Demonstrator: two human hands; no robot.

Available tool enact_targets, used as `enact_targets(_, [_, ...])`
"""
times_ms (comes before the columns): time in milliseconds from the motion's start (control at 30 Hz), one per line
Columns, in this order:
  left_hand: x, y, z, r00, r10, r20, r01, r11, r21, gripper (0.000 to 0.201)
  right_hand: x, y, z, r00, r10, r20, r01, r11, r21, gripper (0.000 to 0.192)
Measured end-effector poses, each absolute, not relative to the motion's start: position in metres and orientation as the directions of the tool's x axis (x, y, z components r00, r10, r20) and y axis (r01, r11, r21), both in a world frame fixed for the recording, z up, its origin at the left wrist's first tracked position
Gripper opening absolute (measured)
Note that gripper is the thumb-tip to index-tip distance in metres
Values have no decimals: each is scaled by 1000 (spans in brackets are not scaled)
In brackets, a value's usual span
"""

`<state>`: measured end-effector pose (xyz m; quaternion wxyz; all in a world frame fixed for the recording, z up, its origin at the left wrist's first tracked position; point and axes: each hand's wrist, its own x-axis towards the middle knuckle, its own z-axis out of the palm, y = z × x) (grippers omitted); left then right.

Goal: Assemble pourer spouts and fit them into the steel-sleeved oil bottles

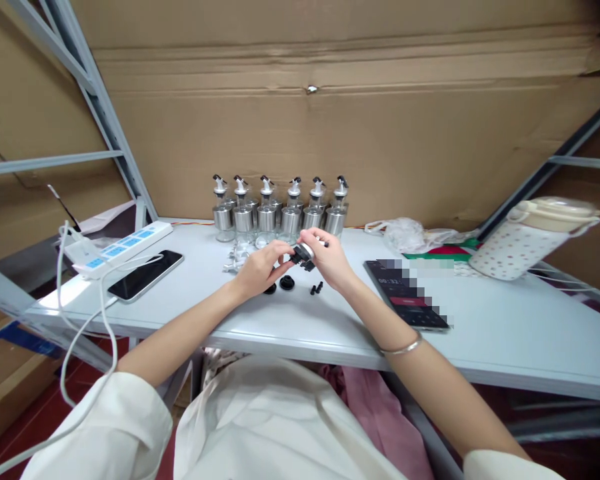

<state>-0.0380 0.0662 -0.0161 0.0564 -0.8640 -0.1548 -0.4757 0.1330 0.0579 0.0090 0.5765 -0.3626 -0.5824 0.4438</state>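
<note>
While both hands pinch it, the pourer cap (303,253) sits between left grip (260,267) and right grip (330,257).

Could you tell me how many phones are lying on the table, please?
2: one phone left of the hands beside the power strip, another phone right of them, its screen lit.

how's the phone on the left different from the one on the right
The left phone has a dark, blank screen; the right phone is lit, showing digits and a red band. The left phone has a white cable at its near end and lies beside the power strip; the right phone shows no cable and lies near the spotted jug. Both lie flat, face up, on the table.
</note>
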Motion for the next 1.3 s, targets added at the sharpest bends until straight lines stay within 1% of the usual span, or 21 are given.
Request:
enact_targets(167, [-39,68,-19,505,224,833,333,-941,52,18,132,57,10,-121,939,323,-84,314,-946,39])
enact_targets(267, [-39,69,-21,493,233,838,340,-938,61,33,131,55,12,-127,947,294,-98,283,-954,37])
enact_targets(367, [-39,68,-20,544,259,798,330,-941,80,49,130,53,13,-98,954,283,-104,273,-956,37])
enact_targets(467, [-39,66,-18,579,281,766,326,-940,98,56,130,53,14,-73,956,285,-89,278,-956,41])
enact_targets(567, [-39,66,-17,568,289,771,337,-936,103,57,130,52,14,-56,949,309,-60,306,-950,39])
enact_targets(733, [-39,66,-17,562,294,773,356,-930,95,49,130,53,15,-38,938,346,-33,345,-938,33])
enact_targets(900, [-38,68,-19,519,292,803,338,-933,121,43,129,54,13,-47,930,364,-42,363,-931,33])
enact_targets(1033, [-41,72,-20,446,348,825,379,-908,178,41,131,55,11,-134,893,430,-63,426,-903,29])
enact_targets(1133, [-44,75,-20,400,403,823,412,-881,231,44,132,55,10,-223,858,462,-55,463,-885,25])
enact_targets(1300, [-46,78,-21,402,417,815,414,-877,244,50,132,58,4,-289,807,514,-22,532,-847,31])
